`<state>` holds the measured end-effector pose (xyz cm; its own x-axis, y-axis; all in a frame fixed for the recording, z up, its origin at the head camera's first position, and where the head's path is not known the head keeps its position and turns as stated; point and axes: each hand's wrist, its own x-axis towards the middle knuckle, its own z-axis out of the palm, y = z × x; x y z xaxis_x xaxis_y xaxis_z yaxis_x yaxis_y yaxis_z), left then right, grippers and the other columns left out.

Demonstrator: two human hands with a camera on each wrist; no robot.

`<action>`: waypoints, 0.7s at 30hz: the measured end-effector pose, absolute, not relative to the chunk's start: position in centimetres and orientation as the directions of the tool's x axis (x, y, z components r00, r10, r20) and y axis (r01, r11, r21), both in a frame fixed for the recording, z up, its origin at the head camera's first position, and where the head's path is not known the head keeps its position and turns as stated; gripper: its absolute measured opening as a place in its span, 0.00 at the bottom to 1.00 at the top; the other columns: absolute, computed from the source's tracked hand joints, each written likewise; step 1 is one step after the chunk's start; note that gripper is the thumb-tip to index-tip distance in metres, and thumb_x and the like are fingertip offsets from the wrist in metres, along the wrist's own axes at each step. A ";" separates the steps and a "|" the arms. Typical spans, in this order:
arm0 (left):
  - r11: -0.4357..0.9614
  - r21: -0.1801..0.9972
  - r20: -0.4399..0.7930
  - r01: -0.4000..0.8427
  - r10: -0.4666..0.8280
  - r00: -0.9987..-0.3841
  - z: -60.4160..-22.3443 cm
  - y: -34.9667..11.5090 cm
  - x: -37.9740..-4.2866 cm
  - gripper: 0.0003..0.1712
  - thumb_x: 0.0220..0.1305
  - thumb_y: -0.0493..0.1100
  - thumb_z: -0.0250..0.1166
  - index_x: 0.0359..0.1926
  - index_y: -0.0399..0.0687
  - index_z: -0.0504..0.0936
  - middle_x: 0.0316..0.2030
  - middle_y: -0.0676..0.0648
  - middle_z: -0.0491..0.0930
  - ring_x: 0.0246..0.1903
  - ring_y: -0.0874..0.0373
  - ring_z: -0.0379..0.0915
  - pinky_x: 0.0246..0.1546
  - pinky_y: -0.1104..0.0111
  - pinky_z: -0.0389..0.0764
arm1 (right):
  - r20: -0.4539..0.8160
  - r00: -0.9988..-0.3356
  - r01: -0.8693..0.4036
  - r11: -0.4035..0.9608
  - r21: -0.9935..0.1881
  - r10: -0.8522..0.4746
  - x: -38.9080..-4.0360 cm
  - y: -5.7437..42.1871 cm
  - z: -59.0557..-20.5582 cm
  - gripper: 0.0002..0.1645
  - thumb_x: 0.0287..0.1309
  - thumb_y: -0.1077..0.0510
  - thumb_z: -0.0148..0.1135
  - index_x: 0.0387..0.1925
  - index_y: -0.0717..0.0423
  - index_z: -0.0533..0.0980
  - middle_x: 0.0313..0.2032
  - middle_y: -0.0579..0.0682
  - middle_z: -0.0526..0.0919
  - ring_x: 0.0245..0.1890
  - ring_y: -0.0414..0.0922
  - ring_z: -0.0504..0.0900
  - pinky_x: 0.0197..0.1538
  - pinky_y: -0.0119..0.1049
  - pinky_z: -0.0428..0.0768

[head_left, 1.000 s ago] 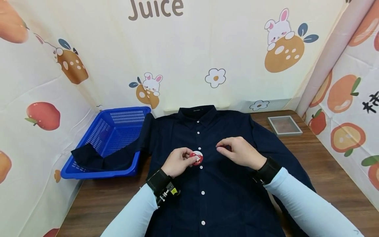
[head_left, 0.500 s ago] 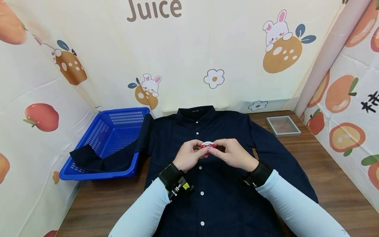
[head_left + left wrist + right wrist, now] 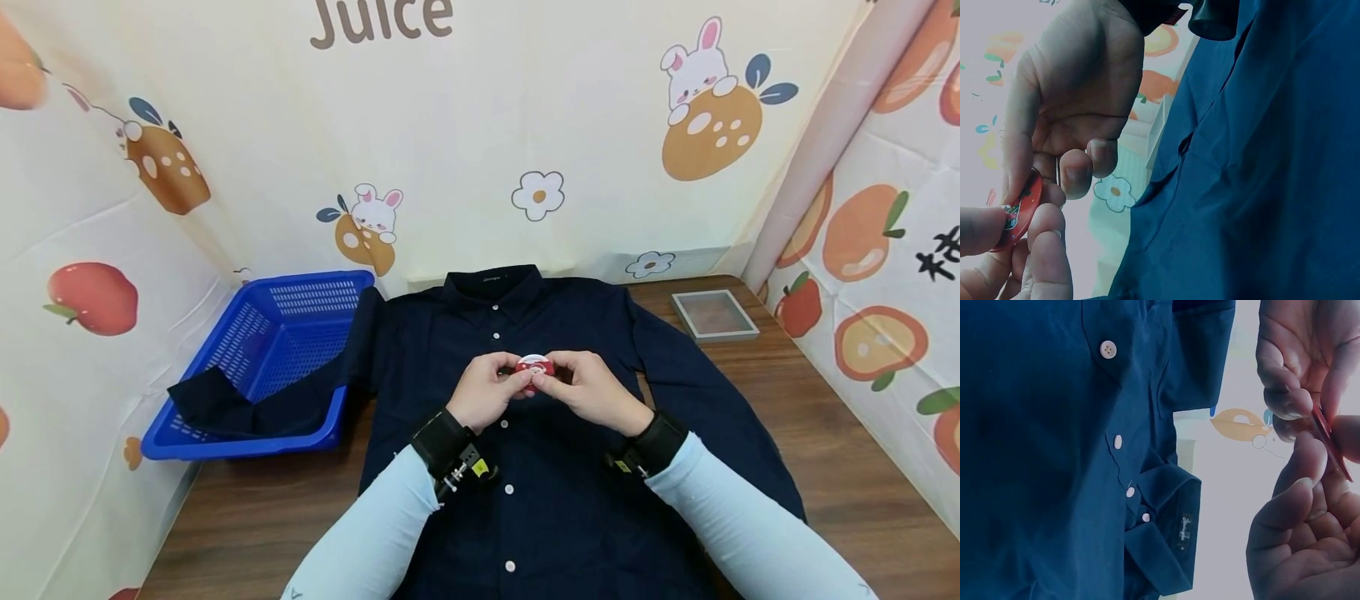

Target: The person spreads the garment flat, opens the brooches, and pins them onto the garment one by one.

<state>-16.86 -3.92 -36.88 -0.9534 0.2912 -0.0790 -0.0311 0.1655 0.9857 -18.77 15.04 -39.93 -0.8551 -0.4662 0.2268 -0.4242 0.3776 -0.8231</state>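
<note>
Over the chest of a dark navy shirt, both hands pinch a small round red-and-white badge. My left hand holds its left edge between thumb and fingers. The right edge is held the same way by my right hand. In the right wrist view the badge appears edge-on as a thin disc; the left wrist view shows its printed red face partly covered by a thumb. The shirt lies face up and buttoned, collar to the back.
A blue plastic basket stands at the left, with one navy sleeve draped into it. A small grey square frame lies at the back right of the wooden table. Printed cloth hangs behind.
A second ago only my left hand held the badge. My right hand has since come in from the right and gripped it too, while the left moved slightly up and right.
</note>
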 end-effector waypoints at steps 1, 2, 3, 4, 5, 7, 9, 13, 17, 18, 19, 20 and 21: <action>0.165 0.986 -0.081 -0.034 0.292 -0.953 -36.5 -3.9 -16.7 0.11 0.66 0.30 0.59 0.46 0.25 0.77 0.38 0.37 0.81 0.35 0.46 0.83 0.38 0.66 0.82 | 0.224 -0.856 -0.421 0.376 -0.825 -0.467 -18.7 15.0 -39.8 0.05 0.64 0.57 0.62 0.35 0.54 0.81 0.22 0.45 0.72 0.22 0.42 0.71 0.25 0.31 0.68; 0.163 0.986 -0.083 -0.036 0.293 -0.952 -36.2 -3.9 -16.5 0.11 0.66 0.30 0.59 0.46 0.24 0.77 0.38 0.37 0.81 0.35 0.45 0.83 0.38 0.65 0.82 | 0.223 -0.855 -0.421 0.374 -0.827 -0.468 -18.5 14.8 -39.4 0.05 0.64 0.58 0.61 0.35 0.56 0.81 0.22 0.46 0.72 0.22 0.42 0.71 0.25 0.31 0.68; 0.162 0.986 -0.085 -0.038 0.293 -0.952 -35.8 -3.8 -16.4 0.11 0.66 0.29 0.58 0.46 0.24 0.77 0.38 0.37 0.80 0.36 0.45 0.82 0.39 0.65 0.82 | 0.224 -0.854 -0.422 0.375 -0.825 -0.469 -18.2 14.8 -38.9 0.05 0.64 0.59 0.61 0.35 0.57 0.80 0.22 0.46 0.72 0.22 0.42 0.71 0.25 0.31 0.68; 0.159 0.987 -0.083 -0.037 0.294 -0.952 -35.5 -3.8 -16.2 0.10 0.66 0.29 0.58 0.46 0.24 0.76 0.38 0.37 0.80 0.36 0.45 0.83 0.39 0.65 0.82 | 0.224 -0.854 -0.423 0.377 -0.824 -0.469 -18.0 14.7 -38.4 0.05 0.64 0.60 0.61 0.36 0.58 0.80 0.22 0.47 0.72 0.22 0.42 0.71 0.25 0.30 0.68; 0.153 0.987 -0.083 -0.039 0.295 -0.952 -35.2 -3.8 -16.1 0.10 0.66 0.29 0.58 0.46 0.24 0.76 0.38 0.37 0.81 0.35 0.45 0.83 0.39 0.65 0.82 | 0.225 -0.854 -0.424 0.377 -0.823 -0.469 -17.7 14.6 -37.9 0.05 0.64 0.61 0.61 0.35 0.60 0.80 0.22 0.48 0.72 0.21 0.42 0.71 0.24 0.30 0.68; 0.147 0.988 -0.085 -0.043 0.296 -0.951 -35.0 -3.8 -16.0 0.10 0.66 0.29 0.58 0.45 0.24 0.76 0.38 0.37 0.80 0.35 0.46 0.83 0.39 0.65 0.82 | 0.235 -0.850 -0.432 0.371 -0.822 -0.471 -17.2 14.4 -36.9 0.04 0.63 0.64 0.60 0.35 0.62 0.80 0.21 0.48 0.72 0.21 0.42 0.70 0.25 0.30 0.68; 0.139 0.989 -0.087 -0.047 0.298 -0.950 -34.9 -3.8 -15.9 0.10 0.66 0.29 0.58 0.45 0.23 0.76 0.38 0.36 0.80 0.34 0.48 0.83 0.40 0.64 0.82 | 0.242 -0.847 -0.440 0.369 -0.819 -0.473 -16.9 14.3 -36.4 0.04 0.63 0.65 0.60 0.35 0.62 0.80 0.21 0.48 0.71 0.21 0.41 0.70 0.25 0.30 0.68; 0.130 0.990 -0.086 -0.048 0.303 -0.949 -34.8 -3.7 -15.9 0.09 0.65 0.29 0.58 0.44 0.23 0.76 0.38 0.36 0.80 0.33 0.49 0.83 0.39 0.64 0.82 | 0.246 -0.846 -0.443 0.367 -0.818 -0.473 -17.3 14.4 -37.2 0.04 0.63 0.64 0.60 0.35 0.61 0.80 0.21 0.47 0.72 0.21 0.40 0.70 0.25 0.30 0.68; 0.117 0.993 -0.071 -0.036 0.311 -0.948 -34.8 -3.8 -15.9 0.08 0.65 0.28 0.58 0.43 0.24 0.76 0.38 0.36 0.80 0.33 0.48 0.83 0.39 0.65 0.82 | 0.236 -0.850 -0.433 0.367 -0.823 -0.471 -18.4 14.8 -39.2 0.05 0.64 0.61 0.61 0.36 0.58 0.80 0.22 0.45 0.73 0.20 0.39 0.70 0.23 0.30 0.67; 0.111 0.993 -0.066 -0.032 0.315 -0.947 -34.8 -3.8 -15.9 0.08 0.65 0.27 0.59 0.43 0.24 0.76 0.38 0.36 0.79 0.34 0.46 0.83 0.39 0.65 0.82 | 0.235 -0.850 -0.430 0.365 -0.826 -0.471 -18.7 14.9 -39.7 0.05 0.64 0.59 0.61 0.36 0.56 0.81 0.22 0.45 0.73 0.20 0.40 0.70 0.23 0.30 0.67; 0.100 0.995 -0.059 -0.028 0.319 -0.946 -34.9 -3.8 -15.9 0.07 0.64 0.27 0.59 0.42 0.24 0.76 0.38 0.36 0.79 0.34 0.45 0.83 0.39 0.64 0.83 | 0.235 -0.848 -0.431 0.362 -0.827 -0.474 -18.8 15.0 -39.9 0.05 0.63 0.58 0.62 0.35 0.55 0.81 0.22 0.45 0.73 0.20 0.39 0.71 0.23 0.30 0.68; 0.094 0.995 -0.056 -0.027 0.322 -0.945 -34.9 -3.8 -15.9 0.07 0.64 0.27 0.59 0.42 0.25 0.76 0.38 0.36 0.79 0.35 0.43 0.83 0.39 0.63 0.83 | 0.236 -0.847 -0.432 0.356 -0.829 -0.477 -18.8 15.0 -40.0 0.05 0.63 0.57 0.62 0.35 0.54 0.81 0.22 0.44 0.74 0.20 0.39 0.71 0.23 0.30 0.68; 0.088 0.996 -0.052 -0.025 0.325 -0.944 -35.0 -3.8 -15.9 0.07 0.64 0.26 0.59 0.42 0.25 0.76 0.38 0.36 0.79 0.35 0.41 0.82 0.40 0.62 0.82 | 0.238 -0.844 -0.433 0.350 -0.830 -0.481 -18.9 15.1 -40.1 0.05 0.63 0.57 0.62 0.35 0.53 0.81 0.22 0.44 0.74 0.20 0.40 0.71 0.23 0.30 0.69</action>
<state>-15.94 -3.83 -34.97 -0.9442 0.3253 -0.0523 -0.0247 0.0883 0.9958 -18.86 15.10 -40.10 -0.8441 -0.4807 0.2378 -0.4334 0.3502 -0.8304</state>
